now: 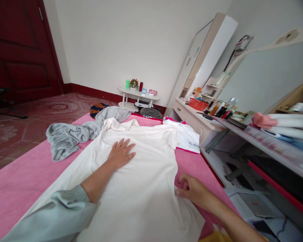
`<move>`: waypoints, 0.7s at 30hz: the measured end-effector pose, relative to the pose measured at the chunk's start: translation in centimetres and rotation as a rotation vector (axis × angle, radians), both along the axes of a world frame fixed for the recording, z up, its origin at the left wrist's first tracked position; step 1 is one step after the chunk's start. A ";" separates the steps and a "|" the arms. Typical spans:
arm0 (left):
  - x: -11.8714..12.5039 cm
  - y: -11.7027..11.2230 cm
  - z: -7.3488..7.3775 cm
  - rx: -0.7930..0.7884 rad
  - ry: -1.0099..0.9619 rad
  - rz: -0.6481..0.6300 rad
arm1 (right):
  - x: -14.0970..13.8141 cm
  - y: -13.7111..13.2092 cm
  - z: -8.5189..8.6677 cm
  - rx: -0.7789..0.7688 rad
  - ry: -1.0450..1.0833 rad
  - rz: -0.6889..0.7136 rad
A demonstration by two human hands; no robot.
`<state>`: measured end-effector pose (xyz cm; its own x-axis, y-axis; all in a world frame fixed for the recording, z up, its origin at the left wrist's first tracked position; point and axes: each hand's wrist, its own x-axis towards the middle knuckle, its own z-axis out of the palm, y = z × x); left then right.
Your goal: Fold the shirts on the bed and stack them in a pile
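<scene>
A white T-shirt (143,168) lies spread on a pink bed cover (22,188), its collar toward the far end. My left hand (120,154) rests flat on the upper part of the shirt, fingers spread, holding nothing. At the shirt's right side edge is my right hand (192,189), its fingers curled and its thumb against the fabric. It appears to pinch that edge, though the fingertips are partly hidden. The shirt's side bends in a little near this hand, and light wrinkles cross the chest.
A crumpled grey garment (65,137) lies left of the shirt. Folded white clothing with pink edges (185,136) sits at the far right. Beside the bed's right side stand a dressing table (189,114) and a glass-topped shelf (262,143). A low white stand (138,94) is beyond the foot.
</scene>
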<state>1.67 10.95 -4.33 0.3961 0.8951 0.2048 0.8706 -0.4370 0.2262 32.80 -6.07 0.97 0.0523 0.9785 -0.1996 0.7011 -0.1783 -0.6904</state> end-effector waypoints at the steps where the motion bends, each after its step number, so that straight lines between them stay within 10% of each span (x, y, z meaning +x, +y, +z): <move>1: 0.0 0.0 0.0 0.003 0.003 0.000 | 0.0 -0.9 0.4 -0.011 0.019 0.027; 6: 0.0 -0.1 -0.1 0.022 0.013 -0.003 | 2.5 -3.7 3.1 -0.149 0.083 0.166; 9: 0.1 -0.1 -0.3 0.035 0.015 0.001 | 3.6 -3.9 5.3 -0.233 -0.250 0.258; 13: 0.2 -0.1 -0.4 0.039 0.017 0.005 | 0.3 -0.3 6.9 0.040 -0.589 0.294; 21: 0.1 -0.3 -0.1 0.049 0.029 0.013 | -10.1 11.8 -0.9 0.416 -0.316 0.312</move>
<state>1.81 10.60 -4.45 0.3912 0.8893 0.2369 0.8820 -0.4358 0.1794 22.68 5.73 0.09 -0.2550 0.9498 0.1813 0.8593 0.3085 -0.4080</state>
